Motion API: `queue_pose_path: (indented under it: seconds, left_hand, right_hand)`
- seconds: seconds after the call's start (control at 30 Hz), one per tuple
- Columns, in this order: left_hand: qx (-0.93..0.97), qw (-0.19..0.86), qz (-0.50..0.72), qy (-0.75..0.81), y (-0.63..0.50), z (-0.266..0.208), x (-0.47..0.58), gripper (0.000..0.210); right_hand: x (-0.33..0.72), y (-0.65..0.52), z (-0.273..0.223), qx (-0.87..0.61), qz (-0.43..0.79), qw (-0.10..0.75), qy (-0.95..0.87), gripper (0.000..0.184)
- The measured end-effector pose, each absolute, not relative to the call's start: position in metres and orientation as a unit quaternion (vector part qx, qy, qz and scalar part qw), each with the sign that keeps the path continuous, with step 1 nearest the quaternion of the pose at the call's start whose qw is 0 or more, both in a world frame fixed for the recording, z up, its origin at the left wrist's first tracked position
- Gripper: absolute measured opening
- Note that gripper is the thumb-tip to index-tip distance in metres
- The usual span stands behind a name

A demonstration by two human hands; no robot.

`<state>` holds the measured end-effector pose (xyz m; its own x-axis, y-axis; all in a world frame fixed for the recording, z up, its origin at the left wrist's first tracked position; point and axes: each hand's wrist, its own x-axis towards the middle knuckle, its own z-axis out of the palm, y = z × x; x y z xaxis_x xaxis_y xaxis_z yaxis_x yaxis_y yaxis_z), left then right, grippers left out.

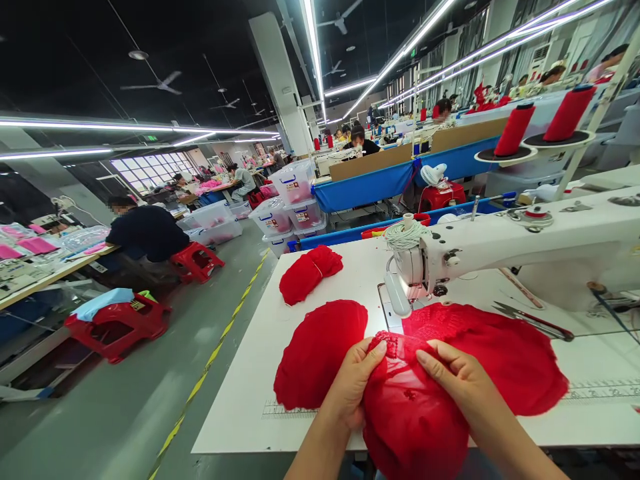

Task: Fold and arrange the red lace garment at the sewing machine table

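A sheer red lace fabric piece (413, 420) is stretched between my two hands at the table's front edge, its lower part hanging over. My left hand (357, 377) pinches its lace edge with the thumb on top. On the other side my right hand (457, 373) grips the same edge between thumb and fingers. Just beyond stands a white sewing machine (500, 247), its needle area lit. A red fabric stack (323, 353) lies left of my hands, and a larger red lace pile (505, 360) lies to the right. Farther back is a tied red bundle (310, 273).
Scissors (535, 320) lie behind the right pile. Printed rulers (600, 390) run along the white tabletop (235, 413). Red thread cones (515, 130) stand behind the machine. Beyond are stacked plastic bins (295, 183), a red stool (120, 327) and a seated person (147, 230) at the left.
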<state>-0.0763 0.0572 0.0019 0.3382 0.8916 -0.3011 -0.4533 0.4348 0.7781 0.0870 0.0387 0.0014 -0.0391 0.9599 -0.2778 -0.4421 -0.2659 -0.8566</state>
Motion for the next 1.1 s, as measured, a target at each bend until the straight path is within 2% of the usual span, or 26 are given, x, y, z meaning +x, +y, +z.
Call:
queue_pose_path:
  seconds: [0.13, 0.2, 0.23, 0.3, 0.37, 0.4, 0.43, 0.5, 0.57, 0.87, 0.97, 1.1]
  left_hand:
    - [0.301, 0.86, 0.301, 0.281, 0.041, -0.005, -0.086, 0.051]
    - [0.297, 0.874, 0.3, 0.243, 0.032, -0.006, -0.083, 0.052]
    - [0.282, 0.871, 0.328, 0.232, 0.028, -0.005, -0.079, 0.048]
    - [0.222, 0.858, 0.404, 0.229, 0.026, 0.0, -0.068, 0.034]
    - [0.143, 0.827, 0.482, 0.253, 0.03, 0.007, -0.058, 0.022]
    - [0.109, 0.81, 0.51, 0.27, 0.033, 0.01, -0.054, 0.018]
    - [0.083, 0.794, 0.531, 0.285, 0.037, 0.012, -0.051, 0.014]
    - [0.047, 0.766, 0.559, 0.314, 0.045, 0.015, -0.047, 0.01]
    - [0.03, 0.748, 0.572, 0.335, 0.051, 0.015, -0.045, 0.008]
    - [0.055, 0.721, 0.592, 0.356, 0.06, 0.006, -0.041, 0.012]
    - [0.062, 0.711, 0.598, 0.366, 0.06, 0.006, -0.041, 0.01]
    - [0.058, 0.711, 0.594, 0.371, 0.059, 0.008, -0.039, 0.01]
  right_hand:
    - [0.098, 0.044, 0.003, -0.432, 0.724, 0.511, -0.168, 0.042]
    - [0.101, 0.044, 0.004, -0.432, 0.715, 0.511, -0.202, 0.042]
    - [0.103, 0.042, 0.003, -0.447, 0.676, 0.533, -0.243, 0.044]
    - [0.107, 0.033, 0.001, -0.508, 0.516, 0.6, -0.34, 0.05]
    - [0.114, 0.022, -0.004, -0.544, 0.38, 0.63, -0.403, 0.041]
    - [0.117, 0.016, -0.007, -0.548, 0.384, 0.614, -0.419, 0.036]
    - [0.119, 0.01, -0.01, -0.543, 0.439, 0.577, -0.424, 0.039]
    - [0.119, 0.002, -0.015, -0.501, 0.601, 0.461, -0.419, 0.057]
    - [0.115, 0.0, -0.017, -0.469, 0.696, 0.381, -0.388, 0.065]
    - [0.098, 0.007, -0.01, -0.439, 0.674, 0.526, -0.276, 0.046]
    - [0.093, 0.007, -0.002, -0.441, 0.658, 0.557, -0.25, 0.046]
    - [0.088, 0.012, -0.002, -0.455, 0.642, 0.557, -0.266, 0.046]
